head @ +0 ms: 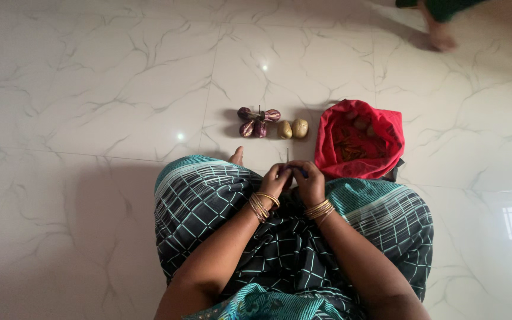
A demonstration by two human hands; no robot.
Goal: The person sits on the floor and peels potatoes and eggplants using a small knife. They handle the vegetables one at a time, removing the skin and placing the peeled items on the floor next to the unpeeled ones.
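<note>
I am sitting on a glossy white marble floor [90, 89], probably slippery, with a soft red bag [360, 139] lying beside purple eggplants [258, 121] and two potatoes [292, 128]. My left hand [275, 179] and right hand [310, 182] are closing together around something small, firm and light-looking over my lap; what it is, I cannot tell.

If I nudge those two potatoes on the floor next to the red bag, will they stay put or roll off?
The two potatoes look rounded and sit loose on glossy marble-look floor, so they would probably roll or skid. They seem firm, so a plain pinch should hold. The small eggplants lie just beside them and might get bumped.
</note>
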